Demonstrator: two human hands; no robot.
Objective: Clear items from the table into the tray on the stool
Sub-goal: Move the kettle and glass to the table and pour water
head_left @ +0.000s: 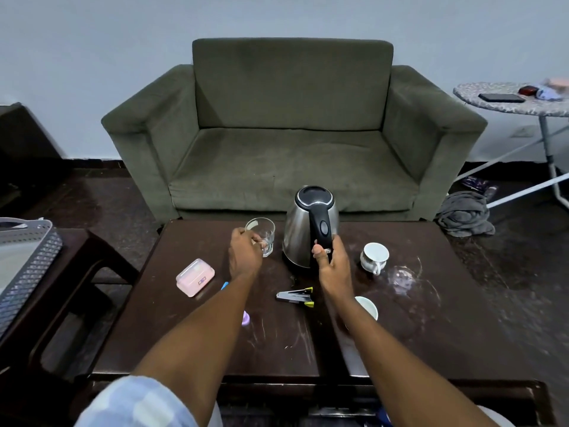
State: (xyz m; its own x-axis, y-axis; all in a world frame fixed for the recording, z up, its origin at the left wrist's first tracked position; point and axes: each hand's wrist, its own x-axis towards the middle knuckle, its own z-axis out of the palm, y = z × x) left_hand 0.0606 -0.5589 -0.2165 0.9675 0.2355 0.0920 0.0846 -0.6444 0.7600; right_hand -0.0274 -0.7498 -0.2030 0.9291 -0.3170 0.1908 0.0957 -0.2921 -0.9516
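On the dark brown table (431,334) stands a steel kettle (298,238) with a black lid and handle. My right hand (331,266) is wrapped around the lower part of that handle. My left hand (244,255) grips a clear drinking glass (264,234) just left of the kettle. A white cup (374,255) lies tipped to the right of the kettle, and a second white cup (368,306) shows beside my right forearm. A pink box (195,277), a stapler (295,296), a blue item (224,285) and a purple item (245,318) also lie on the table. The grey tray (34,263) rests on the stool (89,260) at the left.
A green sofa (292,134) stands directly behind the table. An ironing board (508,98) with a phone on it is at the far right, with a grey cloth heap (465,215) on the floor below. A wet smear (406,278) marks the table's right side.
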